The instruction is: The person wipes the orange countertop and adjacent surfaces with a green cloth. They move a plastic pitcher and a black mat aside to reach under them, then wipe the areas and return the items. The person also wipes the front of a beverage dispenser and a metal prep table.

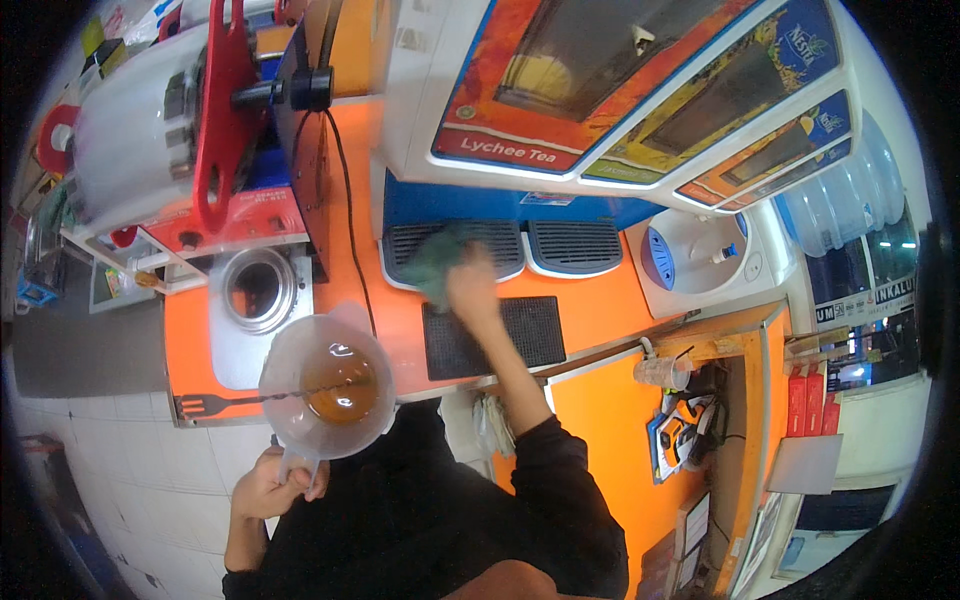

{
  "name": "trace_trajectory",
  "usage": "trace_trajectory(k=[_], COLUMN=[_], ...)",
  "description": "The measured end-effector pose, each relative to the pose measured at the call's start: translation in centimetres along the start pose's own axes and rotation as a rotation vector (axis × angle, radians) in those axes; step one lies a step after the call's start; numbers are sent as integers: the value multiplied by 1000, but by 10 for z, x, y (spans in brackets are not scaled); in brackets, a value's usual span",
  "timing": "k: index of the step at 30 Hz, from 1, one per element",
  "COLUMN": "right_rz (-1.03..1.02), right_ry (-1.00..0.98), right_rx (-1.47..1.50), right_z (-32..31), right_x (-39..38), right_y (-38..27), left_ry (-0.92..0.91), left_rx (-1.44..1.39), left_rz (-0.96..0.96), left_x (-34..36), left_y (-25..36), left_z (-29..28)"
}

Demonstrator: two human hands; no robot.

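My left hand (272,486) is closed around the handle of a translucent plastic pitcher (285,425), with a shallow pool of amber liquid in its bottom. A long, dark bar spoon (215,403) with a twisted shaft and a fork-shaped end lies across the pitcher, its fork sticking out past the left rim. Blurred by motion, my right hand (474,288) presses a green cloth (432,266) onto the left drip tray (505,243) under the drink dispenser. Its fingers are partly hidden by the cloth.
The dispenser (410,110) overhangs the trays, with a second drip tray (574,246) at right. A black mat (496,342) lies in front. A red-and-white machine (140,125) stands left, near a round metal opening (258,290). A water dispenser (710,260) stands right; a cable (352,215) crosses the orange counter.
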State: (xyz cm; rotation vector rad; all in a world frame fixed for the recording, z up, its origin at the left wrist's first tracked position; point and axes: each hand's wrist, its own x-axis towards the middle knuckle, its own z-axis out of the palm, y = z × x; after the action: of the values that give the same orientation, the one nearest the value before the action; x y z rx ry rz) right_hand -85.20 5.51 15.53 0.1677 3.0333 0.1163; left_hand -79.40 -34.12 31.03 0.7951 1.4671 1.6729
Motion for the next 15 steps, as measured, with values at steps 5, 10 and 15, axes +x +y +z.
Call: trace_trajectory(k=[5,10,15], right_rz=[403,116,-332], right_ry=[766,652,513], right_rx=[264,368,220], right_z=[37,55,52], right_x=[13,32,-23], right_y=[17,-107,-13], left_ry=[23,30,78], left_rx=[56,62,31], left_rz=[9,43,46], left_x=[15,43,53], left_y=[1,6,14], left_z=[5,12,19])
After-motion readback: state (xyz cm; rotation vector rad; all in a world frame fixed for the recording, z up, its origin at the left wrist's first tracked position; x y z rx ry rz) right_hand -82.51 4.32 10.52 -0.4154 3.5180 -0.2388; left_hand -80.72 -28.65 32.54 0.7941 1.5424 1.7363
